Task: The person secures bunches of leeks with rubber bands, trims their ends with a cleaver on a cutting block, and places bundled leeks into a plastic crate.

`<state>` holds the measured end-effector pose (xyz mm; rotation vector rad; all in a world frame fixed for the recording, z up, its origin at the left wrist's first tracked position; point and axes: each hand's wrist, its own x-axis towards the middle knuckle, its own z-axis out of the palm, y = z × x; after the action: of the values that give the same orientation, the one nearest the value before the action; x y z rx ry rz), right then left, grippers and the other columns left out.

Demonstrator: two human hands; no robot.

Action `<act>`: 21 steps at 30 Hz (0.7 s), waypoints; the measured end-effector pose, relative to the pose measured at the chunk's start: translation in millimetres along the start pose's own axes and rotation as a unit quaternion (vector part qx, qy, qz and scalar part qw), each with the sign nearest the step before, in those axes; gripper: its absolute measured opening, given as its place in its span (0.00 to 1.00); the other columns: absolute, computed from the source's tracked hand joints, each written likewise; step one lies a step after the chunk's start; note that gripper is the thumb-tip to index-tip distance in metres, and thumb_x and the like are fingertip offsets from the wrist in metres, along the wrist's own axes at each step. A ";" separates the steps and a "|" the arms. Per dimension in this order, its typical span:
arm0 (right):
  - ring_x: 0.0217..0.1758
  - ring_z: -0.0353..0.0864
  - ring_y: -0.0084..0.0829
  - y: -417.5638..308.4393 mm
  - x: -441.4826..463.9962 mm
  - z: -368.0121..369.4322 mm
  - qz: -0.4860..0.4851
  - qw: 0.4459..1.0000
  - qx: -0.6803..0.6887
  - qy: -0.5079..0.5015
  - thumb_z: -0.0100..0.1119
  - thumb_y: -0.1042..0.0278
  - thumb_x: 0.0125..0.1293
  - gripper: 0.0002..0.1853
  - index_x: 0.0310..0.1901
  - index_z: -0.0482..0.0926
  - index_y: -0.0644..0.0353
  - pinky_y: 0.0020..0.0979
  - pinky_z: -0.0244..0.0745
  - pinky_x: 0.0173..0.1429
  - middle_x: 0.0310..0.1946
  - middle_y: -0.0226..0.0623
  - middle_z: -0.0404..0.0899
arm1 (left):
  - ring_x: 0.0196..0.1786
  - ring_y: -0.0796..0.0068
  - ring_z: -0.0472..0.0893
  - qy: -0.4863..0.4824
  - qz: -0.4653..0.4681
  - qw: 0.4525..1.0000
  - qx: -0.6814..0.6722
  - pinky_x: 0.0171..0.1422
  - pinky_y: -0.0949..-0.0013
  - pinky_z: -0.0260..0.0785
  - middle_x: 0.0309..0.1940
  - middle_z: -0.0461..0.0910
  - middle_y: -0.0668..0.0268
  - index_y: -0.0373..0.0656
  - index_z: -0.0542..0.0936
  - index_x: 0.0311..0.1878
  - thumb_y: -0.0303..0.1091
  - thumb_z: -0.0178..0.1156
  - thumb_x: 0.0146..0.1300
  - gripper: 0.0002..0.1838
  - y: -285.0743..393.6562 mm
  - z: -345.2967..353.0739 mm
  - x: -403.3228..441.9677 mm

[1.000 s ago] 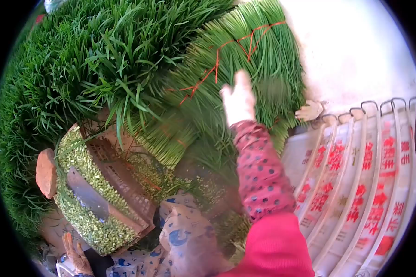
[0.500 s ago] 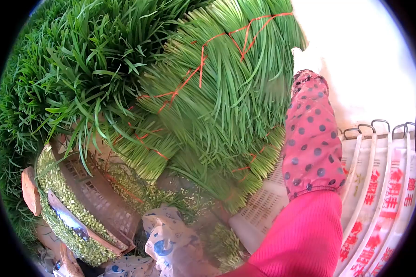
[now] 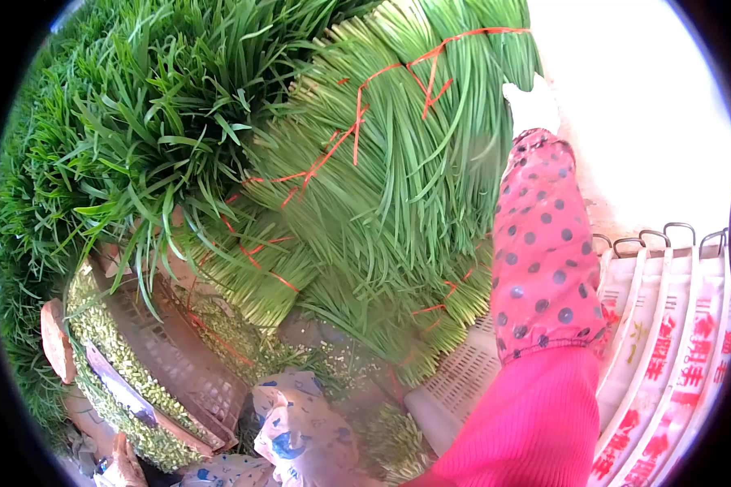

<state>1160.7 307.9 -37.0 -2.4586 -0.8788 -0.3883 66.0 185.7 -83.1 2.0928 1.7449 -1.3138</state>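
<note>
My right arm, in a pink sleeve and a dotted sleeve cover, reaches up along the right side of a stack of garlic chive bundles. In a white glove, my right hand is at the lower end of the rightmost bundle. Its thumb and fingers look spread apart against the leaves, though glare washes out detail. Red ties run across the bundles. My left hand is not in view.
Loose leafy greens are heaped at left. Below them, a tilted basket is beside chopped green bits. Nested white crates with wire handles stand at right. Patterned cloth is at the bottom.
The white glove now shows more plainly, and its thumb and fingers look apart at the bundle's end. The view has shifted slightly; the stack stays in place.
</note>
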 end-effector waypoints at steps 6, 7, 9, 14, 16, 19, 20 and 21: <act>0.49 0.83 0.33 -22.0 -64.3 -58.8 -0.029 0.964 0.265 0.007 0.67 0.68 0.59 0.25 0.58 0.80 0.66 0.33 0.76 0.57 0.48 0.42 0.86 | 0.71 0.67 0.73 -0.073 0.020 0.964 -0.256 0.65 0.51 0.72 0.78 0.61 0.58 0.59 0.50 0.83 0.33 0.56 0.65 0.44 -37.2 42.8 32.0; 0.48 0.81 0.28 -47.5 -91.5 -83.8 0.006 0.952 0.305 0.000 0.67 0.71 0.59 0.24 0.58 0.80 0.68 0.31 0.76 0.55 0.46 0.39 0.85 | 0.71 0.62 0.72 0.020 0.039 0.959 -0.281 0.68 0.51 0.69 0.76 0.64 0.56 0.54 0.56 0.79 0.30 0.56 0.65 0.39 -11.8 22.7 21.4; 0.48 0.81 0.30 -53.3 -123.7 -110.1 0.024 0.933 0.356 -0.043 0.67 0.72 0.59 0.24 0.58 0.80 0.69 0.32 0.76 0.56 0.47 0.40 0.85 | 0.71 0.56 0.72 0.200 0.080 0.918 -0.333 0.72 0.52 0.66 0.72 0.69 0.54 0.46 0.64 0.74 0.26 0.60 0.63 0.34 39.8 -32.2 3.6; 0.54 0.80 0.35 -116.2 -257.5 -188.4 0.095 0.840 0.493 -0.205 0.63 0.66 0.65 0.25 0.63 0.77 0.64 0.33 0.71 0.63 0.53 0.41 0.83 | 0.71 0.54 0.73 0.062 0.340 0.752 -0.561 0.76 0.57 0.63 0.67 0.75 0.50 0.35 0.70 0.70 0.34 0.72 0.59 0.37 239.2 -259.9 -49.5; 0.56 0.80 0.38 -145.5 -307.9 -210.8 0.112 0.816 0.482 -0.299 0.63 0.66 0.64 0.26 0.63 0.76 0.66 0.35 0.72 0.64 0.54 0.44 0.83 | 0.79 0.57 0.60 0.030 0.478 0.651 -0.589 0.80 0.58 0.57 0.81 0.51 0.52 0.34 0.64 0.75 0.52 0.70 0.61 0.47 296.6 -241.1 -24.8; 0.59 0.80 0.42 -168.1 -362.4 -239.8 0.121 0.807 0.366 -0.447 0.64 0.66 0.63 0.27 0.63 0.75 0.68 0.37 0.72 0.65 0.56 0.49 0.82 | 0.76 0.65 0.63 -0.313 0.361 0.406 -0.779 0.76 0.58 0.60 0.78 0.59 0.61 0.42 0.59 0.80 0.59 0.71 0.61 0.52 391.2 -231.0 -21.9; 0.60 0.80 0.43 -184.5 -385.4 -242.6 0.118 0.798 0.334 -0.487 0.64 0.66 0.63 0.28 0.63 0.75 0.69 0.37 0.72 0.66 0.57 0.50 0.81 | 0.71 0.69 0.68 -0.303 0.314 0.284 -0.854 0.72 0.61 0.64 0.72 0.67 0.64 0.45 0.65 0.77 0.58 0.71 0.62 0.47 422.3 -229.1 -20.6; 0.61 0.80 0.44 -197.4 -408.9 -245.1 0.109 0.790 0.307 -0.519 0.64 0.66 0.63 0.28 0.63 0.75 0.70 0.38 0.73 0.66 0.58 0.52 0.81 | 0.66 0.73 0.73 -0.288 0.314 0.192 -0.884 0.68 0.63 0.67 0.65 0.73 0.67 0.47 0.69 0.73 0.57 0.71 0.63 0.41 443.1 -212.2 -15.0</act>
<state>700.9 98.5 67.6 -1.9595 -0.8642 1.2645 554.2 151.3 -127.7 0.2819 0.5341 0.5023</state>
